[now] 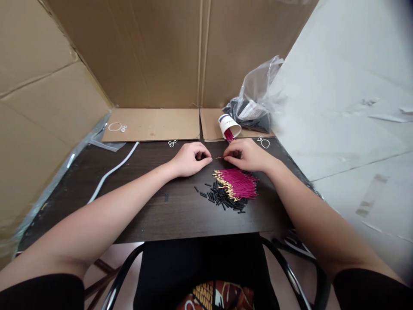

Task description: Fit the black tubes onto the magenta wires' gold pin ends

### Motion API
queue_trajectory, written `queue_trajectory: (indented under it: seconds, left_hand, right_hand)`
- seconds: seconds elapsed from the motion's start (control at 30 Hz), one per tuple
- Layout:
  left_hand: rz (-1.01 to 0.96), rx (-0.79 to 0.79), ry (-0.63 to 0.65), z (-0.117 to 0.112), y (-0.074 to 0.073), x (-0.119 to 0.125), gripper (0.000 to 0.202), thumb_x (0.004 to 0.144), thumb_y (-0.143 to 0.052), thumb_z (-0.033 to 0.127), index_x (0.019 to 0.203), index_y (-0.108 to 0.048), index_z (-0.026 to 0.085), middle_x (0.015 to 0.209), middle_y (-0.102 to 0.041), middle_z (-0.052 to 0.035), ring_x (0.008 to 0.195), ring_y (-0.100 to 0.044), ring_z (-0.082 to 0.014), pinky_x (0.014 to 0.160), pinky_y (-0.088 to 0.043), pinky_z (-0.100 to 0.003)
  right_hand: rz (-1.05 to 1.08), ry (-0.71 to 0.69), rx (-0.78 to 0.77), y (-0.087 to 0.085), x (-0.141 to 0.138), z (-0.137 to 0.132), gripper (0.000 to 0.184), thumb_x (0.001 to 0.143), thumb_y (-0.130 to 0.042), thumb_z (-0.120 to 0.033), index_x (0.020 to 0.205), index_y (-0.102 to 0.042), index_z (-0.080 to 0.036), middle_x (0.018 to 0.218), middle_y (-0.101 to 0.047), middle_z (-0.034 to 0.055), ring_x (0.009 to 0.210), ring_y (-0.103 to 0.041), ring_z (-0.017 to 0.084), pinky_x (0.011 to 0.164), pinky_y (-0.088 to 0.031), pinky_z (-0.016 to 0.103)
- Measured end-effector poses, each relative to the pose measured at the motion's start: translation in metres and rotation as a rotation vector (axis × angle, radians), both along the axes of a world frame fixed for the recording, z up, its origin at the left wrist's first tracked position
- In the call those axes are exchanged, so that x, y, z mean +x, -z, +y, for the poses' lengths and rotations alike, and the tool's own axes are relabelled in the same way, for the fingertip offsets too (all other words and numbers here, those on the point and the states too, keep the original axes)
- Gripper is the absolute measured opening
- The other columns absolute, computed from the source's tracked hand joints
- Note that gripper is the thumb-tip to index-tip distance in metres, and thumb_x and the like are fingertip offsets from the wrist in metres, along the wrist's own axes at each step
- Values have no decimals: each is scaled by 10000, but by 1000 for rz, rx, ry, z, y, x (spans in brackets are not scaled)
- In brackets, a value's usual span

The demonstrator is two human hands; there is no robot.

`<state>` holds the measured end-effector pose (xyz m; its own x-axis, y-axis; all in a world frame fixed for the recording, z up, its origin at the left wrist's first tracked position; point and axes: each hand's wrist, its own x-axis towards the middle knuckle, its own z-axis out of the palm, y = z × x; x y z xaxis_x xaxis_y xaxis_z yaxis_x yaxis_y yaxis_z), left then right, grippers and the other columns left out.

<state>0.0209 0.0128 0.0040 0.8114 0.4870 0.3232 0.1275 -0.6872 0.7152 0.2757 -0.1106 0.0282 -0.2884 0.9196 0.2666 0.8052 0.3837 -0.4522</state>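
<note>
From my distant seat I take the pile of wires [239, 183] as the centre of the clock, and I go from left to right. At nine o'clock, well apart, a white tube [111, 172] lies curved on the dark table [155, 221]. At ten o'clock I have the left hand [193, 159], its thumb and finger brought together; whether something small is between them, I cannot tell.

At eleven o'clock is the single wire [220, 157] — very thin, reddish, with a pale tip. It points to nine o'clock, toward the left fingertips but apart from them, and its long axis runs almost level, left to right. Its other end goes into the pinch of the right hand [247, 155], which is just past twelve.

At seven to eight o'clock, short black sleeves [222, 199] lie scattered, touching the pile. The piled wires are magenta, roughly side by side, their golden ends toward eight or nine o'clock. At twelve, a white paper cup [226, 122] with a purple-blue print leans with its mouth toward five, magenta wires inside. Near one o'clock, a clear bag [258, 122] of dark pieces bears a white label [251, 110] — the writing on both is too small for me.
</note>
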Motion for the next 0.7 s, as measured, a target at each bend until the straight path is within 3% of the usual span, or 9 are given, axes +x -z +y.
queue_trajectory:
  seconds: [0.13,0.37,0.5,0.6,0.7]
  left_hand:
    - [38,-29,49,0,0,-1,102,927,-802,292,916,-854,205,890,-767,-45,742,-603,-166,737,-489,-345]
    - [79,-38,216,-2,-10,-8,192,855,-869,303,1024,-837,216,1064,-765,-70,916,-648,-215,851,-529,-382]
    - [201,-68,441,-1,-22,-11,196,832,-939,388,913,-845,236,1074,-710,-70,1046,-633,-255,995,-514,-424]
    - [307,-1,467,-1,-26,-12,185,821,-966,418,849,-872,262,1103,-675,-69,1123,-603,-286,1104,-446,-466]
    - [341,14,466,-1,-25,-11,113,872,-927,379,848,-878,281,1114,-685,-65,1126,-597,-287,1123,-419,-464]
  right_hand:
    - [6,-31,-37,1,-5,0,157,996,-695,-223,992,-850,-197,960,-808,78,846,-711,215,823,-517,370]
    - [27,9,-77,3,-10,1,146,1001,-684,-234,977,-820,-187,853,-778,44,743,-656,177,740,-473,334]
    - [36,16,-83,4,-10,1,138,1000,-680,-224,978,-808,-179,856,-773,46,743,-650,175,745,-461,333]
    - [40,11,-83,4,-11,2,131,1001,-680,-215,979,-805,-178,857,-772,48,743,-642,176,752,-454,334]
    - [41,13,-78,4,-12,2,123,999,-682,-206,977,-800,-180,853,-769,43,738,-640,173,747,-455,327]
